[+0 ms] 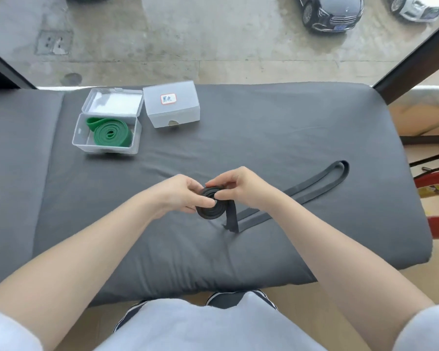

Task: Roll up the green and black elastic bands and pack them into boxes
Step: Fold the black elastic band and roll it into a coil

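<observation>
My left hand (181,196) and right hand (235,187) pinch the black band's coil (212,206), its face tilted toward me; its unrolled tail (314,183) stretches away to the coil's far right.

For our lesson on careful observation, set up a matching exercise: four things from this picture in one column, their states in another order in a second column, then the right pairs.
Things
1. green band
2. black band
3. labelled box
4. hands: left, right

States
A. closed, lid on
B. partly rolled, tail trailing on the cushion
C. rolled, lying in the open box
D. gripping a coil

Pairs: 1-C, 2-B, 3-A, 4-D
</observation>
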{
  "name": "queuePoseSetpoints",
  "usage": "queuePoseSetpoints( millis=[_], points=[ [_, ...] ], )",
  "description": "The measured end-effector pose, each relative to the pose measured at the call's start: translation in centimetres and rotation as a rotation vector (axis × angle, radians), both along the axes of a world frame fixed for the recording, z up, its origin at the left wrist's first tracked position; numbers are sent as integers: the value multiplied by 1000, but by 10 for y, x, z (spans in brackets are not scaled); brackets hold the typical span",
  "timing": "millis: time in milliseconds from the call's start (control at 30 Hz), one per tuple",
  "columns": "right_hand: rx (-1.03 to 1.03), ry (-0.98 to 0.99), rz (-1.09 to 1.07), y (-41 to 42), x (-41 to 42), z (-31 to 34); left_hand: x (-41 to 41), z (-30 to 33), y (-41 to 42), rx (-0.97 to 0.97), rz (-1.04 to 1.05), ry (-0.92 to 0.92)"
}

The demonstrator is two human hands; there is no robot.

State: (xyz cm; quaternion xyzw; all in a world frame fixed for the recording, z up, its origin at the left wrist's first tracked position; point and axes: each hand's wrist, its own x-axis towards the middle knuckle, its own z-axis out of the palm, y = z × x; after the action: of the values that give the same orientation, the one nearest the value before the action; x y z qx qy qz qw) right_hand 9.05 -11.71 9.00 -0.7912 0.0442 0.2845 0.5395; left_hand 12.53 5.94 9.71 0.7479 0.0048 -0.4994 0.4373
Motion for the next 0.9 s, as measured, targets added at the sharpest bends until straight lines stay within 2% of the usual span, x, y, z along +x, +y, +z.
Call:
queuePoseSetpoints(
  millis=[67, 233, 367, 467, 600, 767, 900],
  points=[
    [-14, -5, 98, -11, 5, 3, -9, 1, -9, -12, 50, -18],
    [69, -33, 33, -26, 5, 1, -37, -6, -24, -122, 447, -37],
    [67, -60, -10, -34, -3, -3, -44, -9, -27, -182, 636, -95],
    [107, -92, -56, -35, -13, -2, -47, -5, -27, -222, 672, -141],
    [-18, -183, -55, -25, -21, 3, -50, -2, -26, -262, 698, -154],
    [-123, -280, -25, -21, -23, 22, -43, 9, -10, -293, 629, -183],
    [-23, -288, -238, 4, -30, 28, -39, 17, -9, -378, 719, -166]
  ],
)
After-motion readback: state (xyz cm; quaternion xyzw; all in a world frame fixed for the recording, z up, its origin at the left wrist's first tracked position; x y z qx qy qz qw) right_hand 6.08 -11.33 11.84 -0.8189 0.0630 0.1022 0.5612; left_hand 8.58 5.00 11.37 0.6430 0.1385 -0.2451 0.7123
